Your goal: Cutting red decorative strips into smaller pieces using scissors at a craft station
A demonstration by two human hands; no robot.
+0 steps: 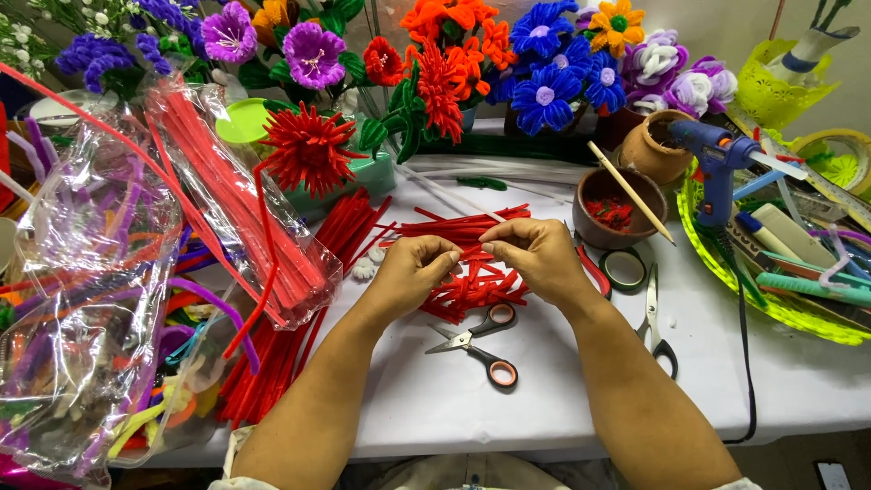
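Red pipe-cleaner pieces (472, 277) are lying in a loose heap on the white counter (544, 390), directly under and just beyond both hands. The left hand (413, 272) and right hand (535, 259) are meeting thumb to thumb above that heap, each pinching with thumb and forefinger at what seems to be one short red piece held between them. To do this well, the pinches are best kept close together, so the fuzzy wire bends or twists at one spot rather than kinking along its length, and the wrists kept raised off the heap so nothing is scattered. Just below the hands, orange-handled scissors (479, 343) are lying open; a second pair of scissors (655, 318) is lying to the right of the right hand. Beyond the right hand, a brown bowl (612, 209) with a wooden stick (631, 192) across it is holding red scraps. A clear bag of long red stems (240, 200) is sloping away to the left of the left hand. The piece being pinched is almost wholly hidden by the fingertips, so its shape and length are hard to tell. The bag of mixed colours at the far left is cut off by the edge.
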